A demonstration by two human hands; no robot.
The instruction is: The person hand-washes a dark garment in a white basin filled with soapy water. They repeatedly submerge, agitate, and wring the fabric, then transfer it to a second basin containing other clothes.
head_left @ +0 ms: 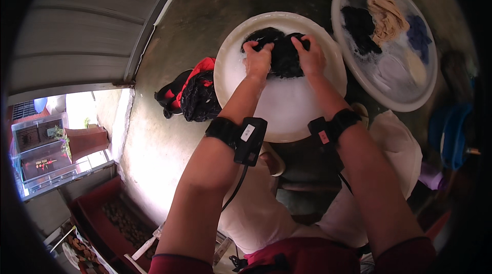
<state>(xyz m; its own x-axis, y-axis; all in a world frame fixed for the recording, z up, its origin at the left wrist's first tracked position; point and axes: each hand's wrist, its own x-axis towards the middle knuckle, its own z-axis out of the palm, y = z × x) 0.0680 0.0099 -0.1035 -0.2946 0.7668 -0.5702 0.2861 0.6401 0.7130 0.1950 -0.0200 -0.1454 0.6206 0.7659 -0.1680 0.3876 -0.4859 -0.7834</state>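
Both hands grip a wet black cloth garment (285, 58) over a round white basin (224, 76) of soapy water. My left hand (258, 61) is closed on its left part, thumb and fingers curled into the fabric. On the right side my right hand (310, 55) holds another fold of the same garment. Part of the black cloth spreads toward the basin's far left wall. White suds (284, 105) fill the near half of the basin. What kind of garment it is I cannot tell.
A second basin (338, 23) at the right holds black, tan (388, 17) and blue (418, 38) cloths in suds. Black and red clothes (197, 92) lie left of my basin. A blue tub (453, 138) stands at the far right. A grey door panel (84, 28) borders the left.
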